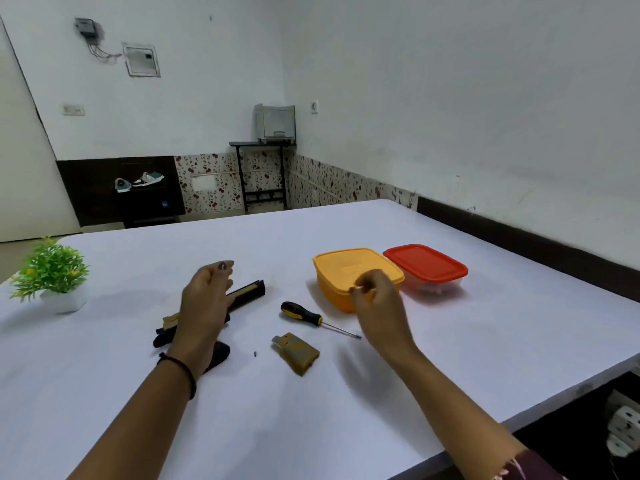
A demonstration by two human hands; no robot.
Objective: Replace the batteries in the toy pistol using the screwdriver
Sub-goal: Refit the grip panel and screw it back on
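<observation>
The screwdriver (304, 314) lies within reach between our hands: left hand (204, 303) slack, empty, over the toy pistol (247, 291); right hand (377, 299) pinched, contents unclear.

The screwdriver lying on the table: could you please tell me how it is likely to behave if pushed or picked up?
The screwdriver looks stiff, with a thin metal shaft. Its rounded handle lies on the flat table, so a sideways push would probably roll it. The thick black and yellow handle likely carries most weight.
</observation>
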